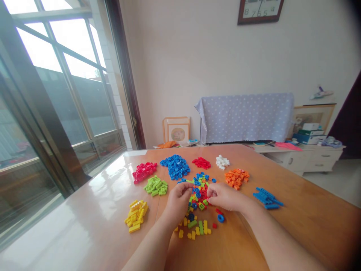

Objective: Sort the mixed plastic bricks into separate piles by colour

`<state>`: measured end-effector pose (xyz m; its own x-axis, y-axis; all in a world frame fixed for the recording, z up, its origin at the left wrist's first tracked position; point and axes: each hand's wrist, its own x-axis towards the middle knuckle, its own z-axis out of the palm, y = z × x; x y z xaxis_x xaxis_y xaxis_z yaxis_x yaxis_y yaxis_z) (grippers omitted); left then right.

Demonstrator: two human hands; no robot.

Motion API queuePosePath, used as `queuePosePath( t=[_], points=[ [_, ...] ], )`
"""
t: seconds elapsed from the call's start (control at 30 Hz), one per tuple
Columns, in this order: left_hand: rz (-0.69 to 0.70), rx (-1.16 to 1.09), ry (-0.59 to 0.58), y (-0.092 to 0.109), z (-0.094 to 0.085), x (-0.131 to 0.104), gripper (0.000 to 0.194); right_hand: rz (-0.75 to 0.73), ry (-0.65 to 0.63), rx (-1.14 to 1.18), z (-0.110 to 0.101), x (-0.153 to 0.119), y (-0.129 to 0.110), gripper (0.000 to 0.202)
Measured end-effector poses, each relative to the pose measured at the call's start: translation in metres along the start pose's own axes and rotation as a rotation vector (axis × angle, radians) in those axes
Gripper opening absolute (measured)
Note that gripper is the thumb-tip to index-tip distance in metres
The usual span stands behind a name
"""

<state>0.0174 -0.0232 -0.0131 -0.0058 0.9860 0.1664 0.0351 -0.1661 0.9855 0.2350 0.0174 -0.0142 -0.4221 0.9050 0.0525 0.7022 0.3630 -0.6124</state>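
Note:
A mixed pile of small toy bricks [201, 205] in red, blue, green and yellow lies on the wooden table between my hands. My left hand [180, 197] is at the pile's left side, thumb and fingers pressed together; whatever they hold is too small to make out. At the right side, my right hand [222, 195] has its fingers curled in a pinch at the bricks, and its contents cannot be made out. Nearer me are loose yellow bricks [205, 227], green bricks [201, 227] and a blue ring [220, 218].
Around them lie single-colour piles: yellow [136, 216], light green [155, 186], pinkish red [144, 172], blue [176, 166], red [201, 163], white [222, 162], orange [237, 178] and long blue pieces [267, 198]. A cabinet [313, 160] stands beyond the table [98, 222].

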Motion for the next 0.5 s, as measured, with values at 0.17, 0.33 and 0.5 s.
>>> queuePosePath(
  t=[0.17, 0.33, 0.5],
  points=[
    [-0.086, -0.139, -0.01, 0.004, -0.002, -0.002, 0.027, 0.024, 0.018, -0.037, 0.003, 0.0, -0.007, 0.005],
    [-0.167, -0.343, -0.058, 0.0, -0.006, 0.0, 0.034, -0.037, 0.079, 0.059, 0.004, 0.002, -0.011, 0.004],
    [-0.187, -0.461, -0.128, -0.002, -0.006, 0.0, 0.035, -0.099, 0.207, 0.209, 0.012, 0.001, -0.032, 0.004]
  ],
)
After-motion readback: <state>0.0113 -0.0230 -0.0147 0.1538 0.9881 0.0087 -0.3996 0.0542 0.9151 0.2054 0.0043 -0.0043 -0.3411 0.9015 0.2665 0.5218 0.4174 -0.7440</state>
